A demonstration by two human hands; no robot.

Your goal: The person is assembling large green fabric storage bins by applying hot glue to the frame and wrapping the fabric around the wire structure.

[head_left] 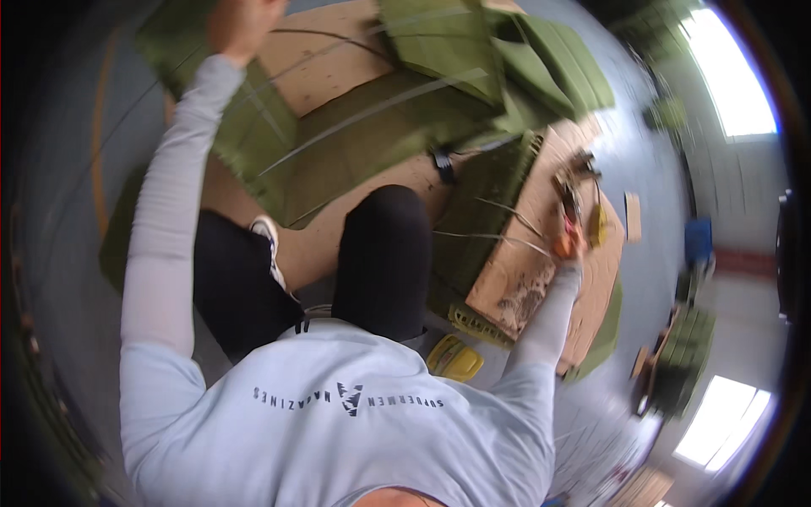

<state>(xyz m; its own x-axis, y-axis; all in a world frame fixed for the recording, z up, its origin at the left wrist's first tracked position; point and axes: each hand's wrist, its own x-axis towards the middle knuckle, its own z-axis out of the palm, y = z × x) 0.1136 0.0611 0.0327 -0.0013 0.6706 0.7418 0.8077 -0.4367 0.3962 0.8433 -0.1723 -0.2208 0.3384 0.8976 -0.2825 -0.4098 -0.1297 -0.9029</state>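
Observation:
My right hand is closed around a hand tool with a reddish grip, over the cardboard on my right. Blur hides the tool's exact kind. Thin pale wires run leftward from beside this hand. My left hand reaches far forward at the upper edge, blurred and partly cut off. It is near a large green sheet-like piece, folded into open box-like walls and crossed by pale straps. Whether my left fingers hold anything is not visible.
Metal tools and a yellow object lie on a brown cardboard sheet atop a green stack. A yellow container stands by my right hip. My knees flank more cardboard. Green bundles stand farther right.

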